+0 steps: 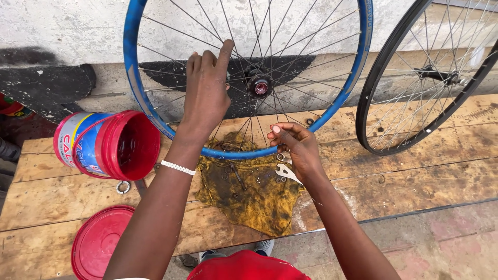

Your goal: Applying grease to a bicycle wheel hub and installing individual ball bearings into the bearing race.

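Two wheels stand on the bench [415, 181] against the wall, and we work on the blue wheel [136, 78], which rests on its rim near the bench's far edge, just above the yellow rag [249, 199]. Our left hand [206, 93] reaches up into its spokes [290, 57] left of the hub [260, 87]; the fingers are loosely spread and extended, index tip touching a spoke, gripping nothing that we can make out. That arm rises straight from the near edge, wrist carrying a white bracelet [177, 167]. Our right hand [295, 145] sits low, at the rim's bottom arc, just right of where the rim meets the rag. Its fingers are pinched narrow, thumb against fingertips; whether a small part sits between them we cannot tell. The forearm comes in from the near right, wrist bent inward. A flat spanner [287, 172] lies under that hand on the rag, among small nuts. The black wheel [373, 103] leans towards the bench's right end, well apart from both hands. A red bucket [129, 148] lies on its side towards the left end, its lid [98, 241] at the near left edge
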